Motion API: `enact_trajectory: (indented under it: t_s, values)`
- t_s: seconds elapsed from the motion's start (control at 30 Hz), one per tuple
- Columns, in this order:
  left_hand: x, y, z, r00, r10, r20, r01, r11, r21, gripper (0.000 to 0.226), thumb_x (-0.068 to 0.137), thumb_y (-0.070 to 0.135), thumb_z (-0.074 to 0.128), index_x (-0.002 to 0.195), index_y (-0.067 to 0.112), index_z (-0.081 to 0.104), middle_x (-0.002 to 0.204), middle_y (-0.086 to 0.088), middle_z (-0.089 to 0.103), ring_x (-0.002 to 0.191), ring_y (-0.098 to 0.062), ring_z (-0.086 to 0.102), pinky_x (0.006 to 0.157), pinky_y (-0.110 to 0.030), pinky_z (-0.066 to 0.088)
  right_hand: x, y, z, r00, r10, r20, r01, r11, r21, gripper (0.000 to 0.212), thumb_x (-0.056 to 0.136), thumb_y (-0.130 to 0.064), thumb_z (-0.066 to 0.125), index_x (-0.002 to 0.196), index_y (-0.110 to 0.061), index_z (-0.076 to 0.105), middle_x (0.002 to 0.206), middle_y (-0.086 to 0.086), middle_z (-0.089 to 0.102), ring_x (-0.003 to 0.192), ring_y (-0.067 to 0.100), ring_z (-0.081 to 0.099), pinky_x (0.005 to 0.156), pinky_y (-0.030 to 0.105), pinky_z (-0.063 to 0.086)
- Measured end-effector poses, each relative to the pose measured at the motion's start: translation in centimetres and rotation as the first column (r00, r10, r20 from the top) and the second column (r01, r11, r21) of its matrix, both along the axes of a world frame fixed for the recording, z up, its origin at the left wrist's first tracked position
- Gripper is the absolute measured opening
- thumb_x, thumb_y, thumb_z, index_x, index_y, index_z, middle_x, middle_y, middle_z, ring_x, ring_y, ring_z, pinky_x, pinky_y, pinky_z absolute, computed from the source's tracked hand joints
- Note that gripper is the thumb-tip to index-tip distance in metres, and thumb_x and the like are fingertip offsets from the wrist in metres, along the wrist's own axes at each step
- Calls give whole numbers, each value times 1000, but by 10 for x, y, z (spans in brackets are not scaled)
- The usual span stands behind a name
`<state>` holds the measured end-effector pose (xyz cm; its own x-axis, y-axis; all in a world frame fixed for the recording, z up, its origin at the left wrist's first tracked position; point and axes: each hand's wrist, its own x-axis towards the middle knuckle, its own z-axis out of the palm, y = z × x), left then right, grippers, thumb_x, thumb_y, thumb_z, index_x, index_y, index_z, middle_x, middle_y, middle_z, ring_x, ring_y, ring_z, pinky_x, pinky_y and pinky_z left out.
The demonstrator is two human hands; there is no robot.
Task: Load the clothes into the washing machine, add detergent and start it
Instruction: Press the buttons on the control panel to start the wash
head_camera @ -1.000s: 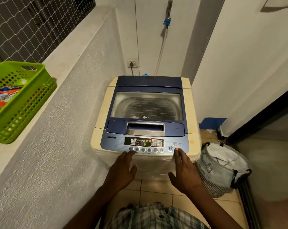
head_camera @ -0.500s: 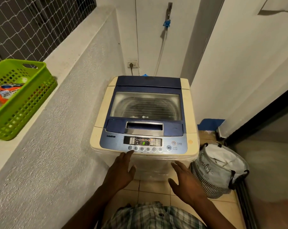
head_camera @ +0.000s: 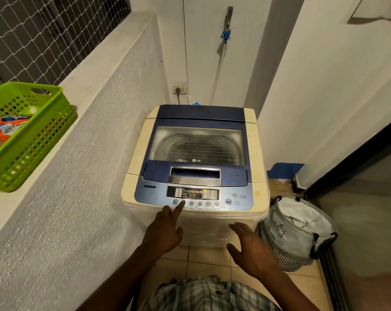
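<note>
The top-loading washing machine (head_camera: 195, 122) stands in the corner with its glass lid down; dark clothes show dimly through the window. Its control panel (head_camera: 193, 196) is lit, with a green digit on the display. My left hand (head_camera: 165, 230) reaches to the panel, its index finger straight and touching a round button near the left of the button row. My right hand (head_camera: 250, 248) hovers below the machine's front edge, fingers spread and relaxed, holding nothing. An orange detergent packet (head_camera: 5, 129) lies in the green basket (head_camera: 33, 140) on the ledge at left.
A white and striped laundry bag (head_camera: 295, 230) sits on the tiled floor right of the machine. A rough plastered wall runs along the left. The water tap (head_camera: 226, 35) and a wall socket (head_camera: 179, 89) are behind the machine. A dark door frame is at right.
My right hand has dropped away from the start button area to below the machine's front. My left index finger has moved up onto a button in the panel row.
</note>
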<state>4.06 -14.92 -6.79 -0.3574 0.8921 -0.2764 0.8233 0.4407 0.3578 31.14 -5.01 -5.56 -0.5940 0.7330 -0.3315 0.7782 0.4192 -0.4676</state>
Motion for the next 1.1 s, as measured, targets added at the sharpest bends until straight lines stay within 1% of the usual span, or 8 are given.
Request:
enact_trajectory:
  t_s: [0.27,0.43,0.53,0.73,0.83,0.93,1.03,1.1]
  values:
    - [-1,4,-4,998,-28,-65,24,998,-64,85,93,40,57,158,46,2,138,-3,43,120,-20,49,85,-35,58,1,5,-2,1000,1,-9,-1,1000,-7,66,97,-49,57,157,-30,38,162,-10,37,141,15,50,106,35,51]
    - [-3,1,-5,995,-45,-84,35,992,-120,97,91,35,60,155,53,-11,138,-6,43,116,-22,49,79,-33,57,0,6,-2,1000,20,-2,-20,1000,4,65,97,-50,56,157,-31,38,163,-10,36,142,14,48,107,34,50]
    - [-1,0,-5,995,-47,-91,36,992,-120,97,92,39,59,155,52,-14,141,-7,41,117,-23,49,82,-34,57,-2,8,1,1000,22,-19,-22,1000,19,65,97,-49,58,156,-30,40,160,-11,39,140,14,49,105,33,51]
    - [3,-2,-3,999,-2,-41,1,999,-35,88,93,46,56,157,48,-5,137,-2,44,118,-19,49,85,-35,57,-9,21,8,999,25,-20,-24,999,44,70,96,-45,59,159,-26,36,153,-7,45,138,16,49,104,35,52]
    - [6,-7,-2,999,47,11,-47,998,30,83,93,45,56,159,44,5,137,0,45,118,-17,49,87,-34,57,-17,27,14,999,35,31,-37,997,74,74,97,-44,59,161,-29,25,145,-5,47,130,18,51,91,32,55]
    - [11,-11,1,995,96,29,-98,993,72,74,93,46,56,157,36,21,146,1,43,127,-17,48,94,-34,54,-24,34,18,994,58,93,-68,992,109,81,97,-42,59,164,-31,15,139,-4,47,123,19,53,78,30,51]
    - [14,-14,2,993,110,39,-113,989,93,68,93,47,55,154,34,29,146,3,44,130,-17,47,96,-34,54,-30,37,19,987,71,143,-89,989,120,83,97,-41,59,164,-30,11,141,-3,44,123,20,52,72,28,44]
    - [16,-15,2,992,113,50,-117,988,102,67,92,47,56,153,34,31,146,4,45,129,-17,49,95,-35,55,-33,39,19,984,73,162,-94,988,123,83,97,-40,59,164,-29,12,142,-1,43,124,20,50,72,28,44]
